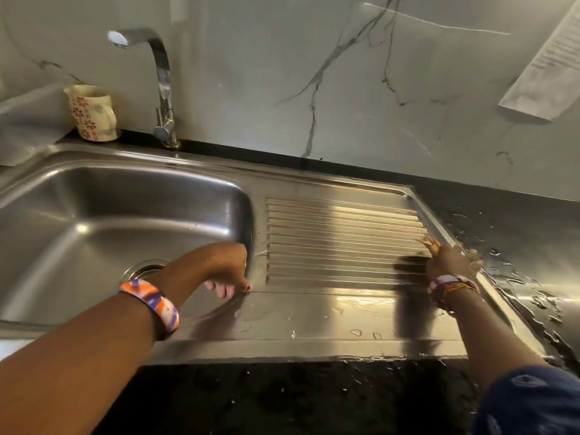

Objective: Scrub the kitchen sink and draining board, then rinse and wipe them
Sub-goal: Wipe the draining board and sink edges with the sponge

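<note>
- We see the stainless steel sink bowl [103, 215], rounded at its corners, sunk into the black speckled stone counter [282, 400]; we place everything else from this bowl.
- The ribbed stainless steel draining board [342, 240] joins the bowl's right side as one sheet of metal, and a film of water lies on its flat front strip.
- Our left hand [224, 271] hangs over the bowl's right front corner, fingers loosely curled downward and gripping nothing, the fingertips at the rim where bowl meets board.
- A wide orange, purple and white bangle [152, 304] circles the left wrist, above the bowl's front edge.
- Our right hand [448, 259] lies on the far right end of the ribs, well to the right of the bowl, fingers stretched forward and flat against the metal, holding nothing; its outline is blurred.
- Red and orange thread bracelets [452, 287] wrap the right wrist.
- The round steel drain [144, 268] sits in the bowl floor, partly hidden by the left forearm.
- A curved chrome tap [160, 86] stands behind the bowl, its spout turned left.
- A cream ceramic mug with red flower prints [92, 113] stands behind the bowl, left of the tap.
- Water drops and puddles [508, 268] spread over the counter right of the board.
</note>
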`<control>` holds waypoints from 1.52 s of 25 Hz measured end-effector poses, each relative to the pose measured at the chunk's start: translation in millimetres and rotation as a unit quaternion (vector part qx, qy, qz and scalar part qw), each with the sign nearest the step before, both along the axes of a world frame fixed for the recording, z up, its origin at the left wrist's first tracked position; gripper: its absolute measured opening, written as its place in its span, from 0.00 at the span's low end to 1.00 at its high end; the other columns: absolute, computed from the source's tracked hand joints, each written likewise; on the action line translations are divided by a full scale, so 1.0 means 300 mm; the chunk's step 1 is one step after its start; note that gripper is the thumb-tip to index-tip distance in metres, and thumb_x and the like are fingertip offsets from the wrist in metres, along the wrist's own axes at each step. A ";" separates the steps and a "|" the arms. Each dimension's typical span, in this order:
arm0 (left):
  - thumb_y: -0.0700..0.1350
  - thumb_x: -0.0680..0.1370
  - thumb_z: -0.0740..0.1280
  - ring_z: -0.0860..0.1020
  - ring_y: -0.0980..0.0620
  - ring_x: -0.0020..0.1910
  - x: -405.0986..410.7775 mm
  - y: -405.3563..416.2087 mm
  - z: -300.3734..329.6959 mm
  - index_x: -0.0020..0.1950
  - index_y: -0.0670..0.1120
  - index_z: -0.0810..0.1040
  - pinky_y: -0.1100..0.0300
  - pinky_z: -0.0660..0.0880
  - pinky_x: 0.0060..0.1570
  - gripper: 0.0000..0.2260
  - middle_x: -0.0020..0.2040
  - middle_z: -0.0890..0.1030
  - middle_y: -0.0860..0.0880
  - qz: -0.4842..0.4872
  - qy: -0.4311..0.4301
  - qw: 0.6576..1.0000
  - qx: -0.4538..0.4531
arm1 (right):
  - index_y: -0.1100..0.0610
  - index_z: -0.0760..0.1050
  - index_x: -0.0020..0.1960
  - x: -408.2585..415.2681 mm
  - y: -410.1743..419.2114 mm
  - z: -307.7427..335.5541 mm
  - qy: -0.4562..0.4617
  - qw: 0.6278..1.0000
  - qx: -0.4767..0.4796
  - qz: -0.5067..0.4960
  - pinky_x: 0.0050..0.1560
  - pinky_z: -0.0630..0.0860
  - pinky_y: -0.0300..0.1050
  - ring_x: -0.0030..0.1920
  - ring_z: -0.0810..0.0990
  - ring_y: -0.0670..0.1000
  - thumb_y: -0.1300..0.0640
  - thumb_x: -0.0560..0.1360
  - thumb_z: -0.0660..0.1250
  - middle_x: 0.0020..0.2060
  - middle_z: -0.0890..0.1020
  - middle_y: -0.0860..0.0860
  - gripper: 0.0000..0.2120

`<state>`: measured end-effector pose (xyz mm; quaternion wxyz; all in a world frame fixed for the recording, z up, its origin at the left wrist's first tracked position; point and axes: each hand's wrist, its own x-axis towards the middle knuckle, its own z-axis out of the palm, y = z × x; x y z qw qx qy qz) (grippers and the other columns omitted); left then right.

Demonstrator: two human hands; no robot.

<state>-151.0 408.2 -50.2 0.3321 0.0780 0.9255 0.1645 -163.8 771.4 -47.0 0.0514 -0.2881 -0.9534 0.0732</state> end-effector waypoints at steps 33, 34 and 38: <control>0.46 0.75 0.70 0.78 0.52 0.41 0.038 -0.211 -0.029 0.58 0.40 0.80 0.66 0.77 0.38 0.14 0.44 0.79 0.44 -0.051 -0.129 0.984 0.108 | 0.46 0.54 0.76 0.017 -0.821 -0.115 -0.112 0.861 0.046 0.494 0.74 0.43 0.50 0.76 0.47 0.44 0.49 0.81 0.52 0.76 0.52 0.42 0.24; 0.45 0.75 0.70 0.78 0.53 0.39 0.018 -0.196 -0.039 0.57 0.39 0.80 0.65 0.77 0.39 0.14 0.43 0.79 0.44 -0.039 -0.122 0.983 0.135 | 0.46 0.55 0.75 -0.057 -0.822 -0.120 -0.109 0.861 0.055 0.493 0.74 0.44 0.51 0.76 0.47 0.45 0.49 0.81 0.52 0.76 0.52 0.42 0.23; 0.47 0.75 0.70 0.77 0.57 0.32 -0.048 -0.137 -0.058 0.51 0.42 0.82 0.68 0.74 0.36 0.10 0.38 0.81 0.47 -0.019 -0.002 0.982 0.189 | 0.49 0.53 0.76 -0.362 -0.830 -0.115 -0.112 0.858 0.054 0.499 0.74 0.44 0.56 0.77 0.46 0.48 0.50 0.81 0.53 0.77 0.49 0.45 0.24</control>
